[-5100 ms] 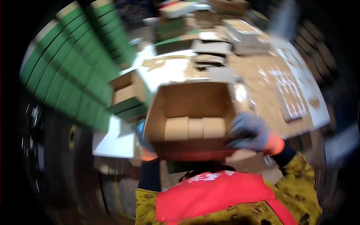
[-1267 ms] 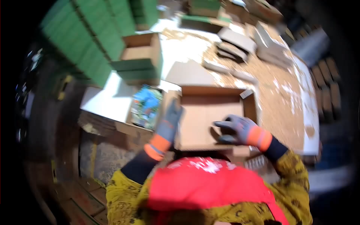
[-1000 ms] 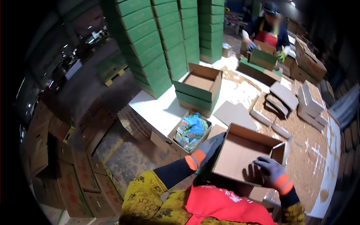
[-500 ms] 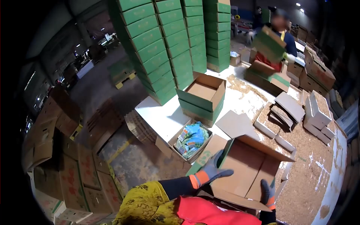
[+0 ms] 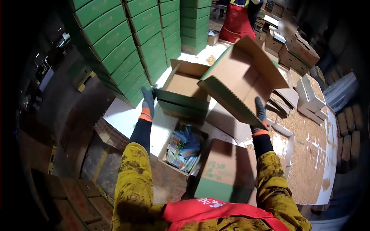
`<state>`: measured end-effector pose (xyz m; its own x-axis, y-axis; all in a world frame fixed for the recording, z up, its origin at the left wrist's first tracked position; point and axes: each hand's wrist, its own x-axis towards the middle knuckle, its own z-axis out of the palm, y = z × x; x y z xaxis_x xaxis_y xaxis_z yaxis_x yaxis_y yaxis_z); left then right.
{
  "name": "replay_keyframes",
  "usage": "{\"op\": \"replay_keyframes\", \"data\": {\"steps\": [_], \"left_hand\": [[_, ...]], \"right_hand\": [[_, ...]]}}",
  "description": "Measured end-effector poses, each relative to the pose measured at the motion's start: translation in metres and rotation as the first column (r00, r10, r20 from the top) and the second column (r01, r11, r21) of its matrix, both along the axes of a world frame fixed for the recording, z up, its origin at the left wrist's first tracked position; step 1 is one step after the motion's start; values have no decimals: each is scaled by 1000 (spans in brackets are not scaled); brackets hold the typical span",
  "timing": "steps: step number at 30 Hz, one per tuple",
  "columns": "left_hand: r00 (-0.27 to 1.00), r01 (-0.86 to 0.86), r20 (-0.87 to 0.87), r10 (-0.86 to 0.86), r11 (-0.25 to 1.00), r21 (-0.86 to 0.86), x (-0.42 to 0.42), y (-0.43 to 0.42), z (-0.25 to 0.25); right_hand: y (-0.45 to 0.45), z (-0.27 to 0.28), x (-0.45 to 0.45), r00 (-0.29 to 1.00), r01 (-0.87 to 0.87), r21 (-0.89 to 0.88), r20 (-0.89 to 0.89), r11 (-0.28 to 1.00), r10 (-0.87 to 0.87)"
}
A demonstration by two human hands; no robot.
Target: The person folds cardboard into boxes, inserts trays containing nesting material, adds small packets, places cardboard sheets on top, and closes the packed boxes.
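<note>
My right hand (image 5: 261, 112), in a grey and orange glove, grips the near right side of an open green and brown cardboard box (image 5: 231, 75). This box is lifted and tilted, its inside facing me. My left hand (image 5: 148, 102) has its fingers stretched upward beside the left corner of another open green box (image 5: 181, 101) on the white table; whether it touches that corner I cannot tell. In front of that box is a small carton (image 5: 205, 143) full of blue and green packets (image 5: 185, 148). A brown and green box (image 5: 227, 169) with a green print lies nearest my body.
Tall stacks of green boxes (image 5: 111, 46) rise at the back left. Sawdust-like crumbs (image 5: 308, 154) and white foam blocks (image 5: 310, 96) cover the table's right side. A person in a red apron (image 5: 237, 21) stands across the table. Brown cartons (image 5: 73, 200) are piled at lower left.
The open box has gone from in front of me up and forward, tilting, in my right hand. My left hand has let go of it and moved left to the other green box.
</note>
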<state>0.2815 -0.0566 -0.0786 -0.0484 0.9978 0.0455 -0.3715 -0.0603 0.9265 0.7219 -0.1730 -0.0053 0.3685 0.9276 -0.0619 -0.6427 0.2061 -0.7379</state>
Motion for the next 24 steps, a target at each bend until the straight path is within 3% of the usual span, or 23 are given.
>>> {"op": "replay_keyframes", "data": {"steps": [1, 2, 3, 5, 6, 8, 10, 11, 14, 15, 16, 17, 19, 20, 21, 22, 23, 24], "left_hand": [[998, 30, -50, -34, 996, -81, -5, 18, -17], [990, 84, -111, -87, 996, -31, -12, 33, -40], [975, 133, -181, -128, 991, 17, -20, 39, -53], [923, -26, -382, 52, 997, 74, 2, 6, -14], [906, -98, -404, 126, 991, 91, 9, 3, -15], [930, -211, -287, 231, 973, 98, 23, 2, -41], [940, -299, -146, 309, 950, 85, 32, 11, -63], [938, -327, -95, 333, 942, 74, 35, 14, -71], [936, -350, -14, 351, 935, 53, 34, 21, -85], [936, -347, -55, 348, 937, 31, 30, 17, -80], [914, -362, -201, 354, 932, -7, 32, 5, -63], [873, -383, -343, 348, 923, -38, 32, -6, -45], [740, -429, -605, 293, 899, -90, 35, -23, -22], [821, -452, -375, 430, 891, 34, 37, -27, -58], [804, -433, -379, 458, 888, 154, 48, -62, -43], [750, -353, -483, 453, 891, 286, 70, -114, -11], [672, -229, -605, 428, 896, 379, 93, -162, 8], [558, -96, -730, 395, 904, 416, 117, -209, 19]], "right_hand": [[18, -17, -11, 995, 2, -3, 102, 1000, -1], [36, -33, -21, 979, 7, -7, 203, 1000, -6], [57, -46, -32, 983, -42, -6, 180, 999, 42], [78, -28, -70, 976, -150, -136, 136, 979, 168], [92, -33, -86, 968, -210, -114, 115, 971, 223], [127, -63, -111, 944, -272, -58, 178, 960, 278], [154, -83, -124, 882, -387, -114, 244, 915, 404], [161, -88, -123, 871, -436, -138, 185, 889, 456], [156, -93, -110, 699, -392, -14, 645, 920, 309], [141, -74, -108, 778, -552, -72, 314, 831, 544], [124, -51, -108, 753, -658, -115, -75, 744, 654], [90, -24, -104, 818, -571, -274, -111, 774, 564], [35, -29, -79, 880, -430, -310, 65, 848, 470], [-3, -33, -55, 824, -385, -269, 331, 883, 460], [-42, -30, -30, 714, -348, -210, 573, 914, 403], [-89, -6, -17, 723, -256, -257, 588, 932, 361], [-129, -18, 17, 711, -150, -195, 659, 969, 243], [-173, -14, 42, 671, 89, -236, 733, 968, 116]]}}
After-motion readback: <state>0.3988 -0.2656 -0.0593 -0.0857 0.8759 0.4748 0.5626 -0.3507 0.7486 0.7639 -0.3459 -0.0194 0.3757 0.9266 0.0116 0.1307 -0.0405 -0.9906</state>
